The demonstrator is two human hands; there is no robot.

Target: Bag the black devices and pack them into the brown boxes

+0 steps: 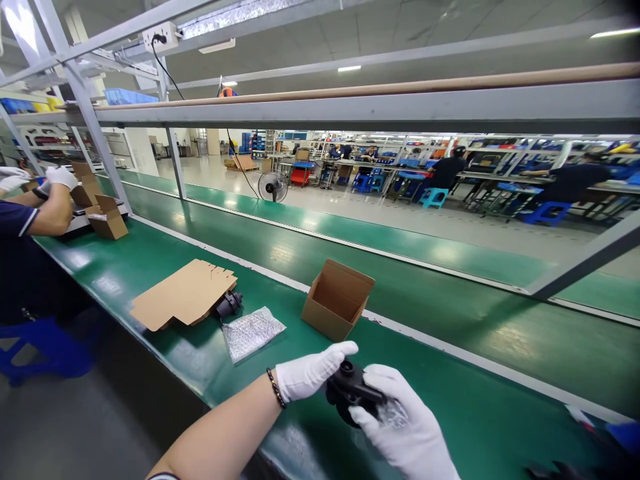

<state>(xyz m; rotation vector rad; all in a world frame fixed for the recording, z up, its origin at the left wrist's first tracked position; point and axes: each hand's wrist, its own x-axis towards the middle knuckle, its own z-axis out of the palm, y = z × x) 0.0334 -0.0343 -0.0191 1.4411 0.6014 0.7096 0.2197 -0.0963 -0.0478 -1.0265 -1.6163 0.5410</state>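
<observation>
Both my hands wear white gloves and grip one black plastic part [350, 393] just above the green belt [450, 373] at the bottom centre. My left hand [310, 371] closes on it from the left, forefinger stretched over its top. My right hand [405, 427] wraps it from the right, with a bit of clear film against the palm. An open brown carton [337, 298] stands just beyond my hands. Further left lie a bubble-wrap bag [251, 331], a second black part [229, 303] and a flat cardboard blank [183, 293].
A co-worker in a dark shirt and white gloves [60, 177] handles cartons [107, 220] at the far left, seated on a blue stool [45, 347]. A grey metal frame [350, 107] spans overhead. Across the aisle are a floor fan [273, 187] and more people at benches.
</observation>
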